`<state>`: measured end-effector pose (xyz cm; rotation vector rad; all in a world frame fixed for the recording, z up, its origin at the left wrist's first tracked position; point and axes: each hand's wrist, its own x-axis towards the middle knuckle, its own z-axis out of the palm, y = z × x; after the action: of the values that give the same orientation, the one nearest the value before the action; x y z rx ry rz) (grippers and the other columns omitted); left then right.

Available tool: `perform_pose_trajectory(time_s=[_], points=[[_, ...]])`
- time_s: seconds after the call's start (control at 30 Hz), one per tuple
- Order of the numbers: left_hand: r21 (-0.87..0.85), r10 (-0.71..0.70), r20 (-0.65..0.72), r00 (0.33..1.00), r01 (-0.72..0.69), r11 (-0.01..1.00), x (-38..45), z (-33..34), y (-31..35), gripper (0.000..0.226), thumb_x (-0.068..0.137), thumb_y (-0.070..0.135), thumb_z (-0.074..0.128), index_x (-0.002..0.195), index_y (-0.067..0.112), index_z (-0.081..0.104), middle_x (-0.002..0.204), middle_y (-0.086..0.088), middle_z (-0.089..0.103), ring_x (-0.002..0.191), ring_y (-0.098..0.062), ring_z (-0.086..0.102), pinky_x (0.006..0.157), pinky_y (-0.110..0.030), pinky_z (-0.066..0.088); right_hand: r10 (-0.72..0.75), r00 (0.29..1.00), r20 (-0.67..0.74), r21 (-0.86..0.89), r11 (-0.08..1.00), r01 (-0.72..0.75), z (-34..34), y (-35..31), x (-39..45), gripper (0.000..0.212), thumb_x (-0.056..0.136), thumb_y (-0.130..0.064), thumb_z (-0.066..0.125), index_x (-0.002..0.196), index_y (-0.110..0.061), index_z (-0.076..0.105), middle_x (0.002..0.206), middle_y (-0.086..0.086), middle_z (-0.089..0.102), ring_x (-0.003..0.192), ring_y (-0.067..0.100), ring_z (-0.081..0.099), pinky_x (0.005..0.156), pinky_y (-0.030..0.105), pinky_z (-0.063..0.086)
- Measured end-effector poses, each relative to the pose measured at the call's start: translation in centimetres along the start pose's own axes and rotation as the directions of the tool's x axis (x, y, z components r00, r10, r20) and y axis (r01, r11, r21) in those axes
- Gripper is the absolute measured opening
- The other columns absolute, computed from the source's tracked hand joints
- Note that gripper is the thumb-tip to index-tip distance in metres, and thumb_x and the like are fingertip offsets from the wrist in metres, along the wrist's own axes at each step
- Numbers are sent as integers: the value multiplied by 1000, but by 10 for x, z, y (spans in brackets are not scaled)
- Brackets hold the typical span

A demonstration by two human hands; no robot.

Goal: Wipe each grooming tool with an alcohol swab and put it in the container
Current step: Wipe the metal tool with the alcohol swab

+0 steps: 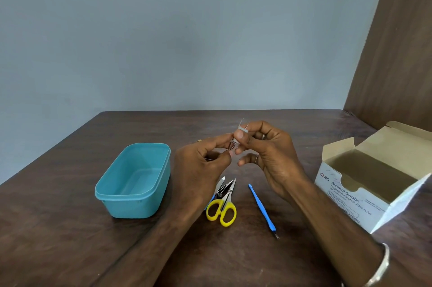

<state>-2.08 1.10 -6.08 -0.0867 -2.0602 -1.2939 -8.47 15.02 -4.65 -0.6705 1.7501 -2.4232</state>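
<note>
both hands up over the middle of the table (70,228), meeting in front of me. left hand (201,165) pinches the lower end of a thin metal tool (233,144), looks like tweezers but it's too blurred and slim for me to be sure. right hand (268,153) pinches the upper part of the same tool, thumb and forefinger, with a small pale swab (243,129) at the fingertips; tool tip pokes out above them. tool is held roughly upright, clear of the table.

teal container (133,181) sits left of the hands, lid off, nothing visible inside. on the table below the hands: yellow-handled scissors (223,207) lying over a nail clipper (219,187), touching. blue cuticle pusher (261,209) just right of them, apart, lying diagonally. alcohol swab box (364,183) at the right, flaps open, near the right forearm. silver bangle (378,268) on the right wrist, rings on right fingers.
</note>
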Motion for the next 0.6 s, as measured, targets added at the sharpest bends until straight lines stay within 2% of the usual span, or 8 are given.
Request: perform_pose_trajectory(time_s=[0.13,0.27,0.4,0.6], points=[[-31,-28,17,999,29,999,-1,0,0,37,84,19,73,105,49,68,81,20,75,67,-18,72,65,-44,61,-13,1000,-24,25,1000,14,1,-2,0,25,66,-16,79,87,-7,71,74,6,71,59,19,64,49,30,55],[-81,-61,29,998,64,995,0,1,0,33,83,24,73,98,53,68,81,16,76,69,-21,72,65,-48,61,1,1000,-23,53,999,0,1,-4,0,26,64,-14,79,89,-9,73,77,8,73,63,21,68,52,30,58],[-159,-99,29,995,102,982,1,0,1,34,85,14,72,101,43,70,85,14,77,73,-12,74,71,-41,62,18,1000,-11,37,999,-17,1,-4,0,25,65,-11,78,89,-8,73,78,8,75,66,21,71,57,31,61],[-171,-126,36,991,130,977,1,0,0,37,85,8,70,101,42,70,84,15,76,72,-10,74,68,-31,62,27,999,-24,46,999,-26,2,-8,-2,18,67,-16,77,84,-11,73,76,5,74,66,19,71,53,32,59]])
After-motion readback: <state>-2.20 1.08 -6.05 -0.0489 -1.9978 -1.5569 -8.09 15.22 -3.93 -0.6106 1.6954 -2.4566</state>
